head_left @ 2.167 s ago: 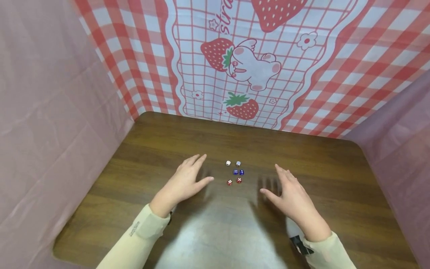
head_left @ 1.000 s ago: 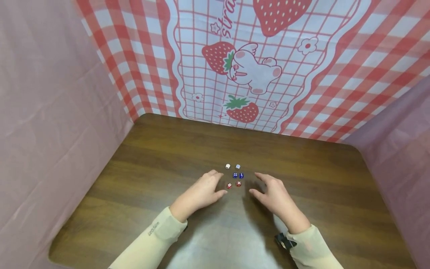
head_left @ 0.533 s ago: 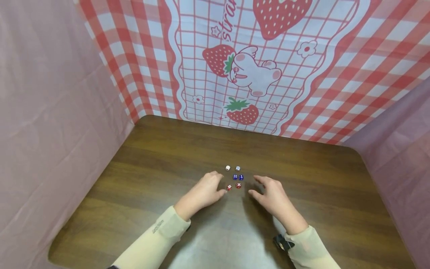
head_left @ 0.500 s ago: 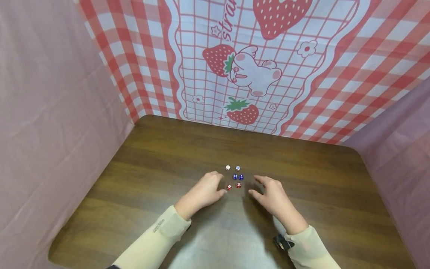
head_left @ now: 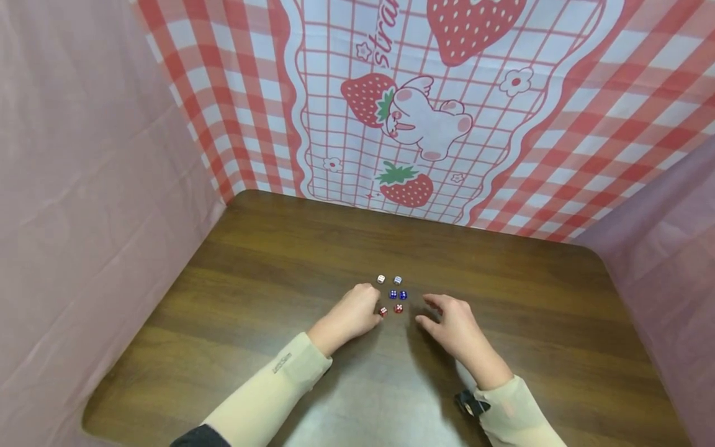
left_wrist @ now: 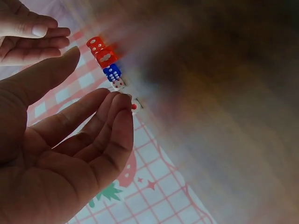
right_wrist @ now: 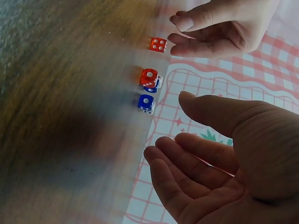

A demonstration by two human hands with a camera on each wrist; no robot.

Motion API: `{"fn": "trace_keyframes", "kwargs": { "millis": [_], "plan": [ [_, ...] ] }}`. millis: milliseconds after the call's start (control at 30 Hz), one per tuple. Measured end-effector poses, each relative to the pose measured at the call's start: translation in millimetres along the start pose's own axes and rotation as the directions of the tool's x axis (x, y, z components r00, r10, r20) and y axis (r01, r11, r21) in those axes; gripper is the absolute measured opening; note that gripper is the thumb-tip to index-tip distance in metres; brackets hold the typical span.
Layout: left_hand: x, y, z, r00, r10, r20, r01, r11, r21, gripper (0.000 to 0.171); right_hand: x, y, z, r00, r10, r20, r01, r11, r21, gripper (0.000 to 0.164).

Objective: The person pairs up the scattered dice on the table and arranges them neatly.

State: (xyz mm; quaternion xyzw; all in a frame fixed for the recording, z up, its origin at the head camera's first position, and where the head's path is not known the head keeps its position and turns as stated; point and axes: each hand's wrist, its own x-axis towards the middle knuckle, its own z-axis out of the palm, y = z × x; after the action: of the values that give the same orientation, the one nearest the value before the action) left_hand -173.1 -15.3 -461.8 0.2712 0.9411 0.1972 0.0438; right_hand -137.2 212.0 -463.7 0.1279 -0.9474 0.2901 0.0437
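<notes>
Small dice in three colours lie in a loose cluster near the middle of the table. Two white dice, one on the left and one on the right, form the far row. Blue dice, left and right, sit almost touching in the middle row. Nearest are a left red die and a right red die. My left hand is beside the left red die, thumb and fingers apart, with nothing gripped. My right hand hovers right of the cluster, fingers loosely bent, holding nothing.
The brown wooden table has rounded corners. A red-and-white checked cloth with strawberries hangs behind it. Pink drapes stand at the left and right. A dark strap is on the right wrist.
Both hands have come inward from wider apart towards the dice. Over the last half second the left hand has edged right to the left red die, while the right hand has stayed nearly still.
</notes>
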Motion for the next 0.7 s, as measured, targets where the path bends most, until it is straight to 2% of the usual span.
{"fn": "trace_keyframes", "kwargs": {
  "millis": [267,300,500,533,700],
  "plan": [
    [9.5,3.3,3.7,0.998,-0.042,0.056,0.042,0.999,0.011,0.035,2,0,1,1.0,0.003,0.01,-0.003,1.0,-0.007,0.041],
    [11.3,0.3,8.7,0.999,-0.032,0.038,0.031,0.999,0.021,0.034,2,0,1,1.0,0.001,0.009,-0.001,1.0,-0.008,0.041],
    [14.2,3.4,9.4,0.998,-0.05,0.025,0.049,0.998,0.049,0.029,2,1,-1,1.0,-0.001,0.001,0.001,1.0,-0.018,0.039],
    [13.5,7.4,5.0,0.997,-0.064,0.041,0.062,0.997,0.053,0.028,2,1,-1,1.0,0.0,0.001,0.0,1.0,-0.018,0.039],
    [15.8,10.2,7.9,0.996,-0.076,0.048,0.072,0.994,0.087,0.023,2,3,-1,1.0,-0.003,0.002,0.003,1.0,-0.018,0.037]
  ]
}}
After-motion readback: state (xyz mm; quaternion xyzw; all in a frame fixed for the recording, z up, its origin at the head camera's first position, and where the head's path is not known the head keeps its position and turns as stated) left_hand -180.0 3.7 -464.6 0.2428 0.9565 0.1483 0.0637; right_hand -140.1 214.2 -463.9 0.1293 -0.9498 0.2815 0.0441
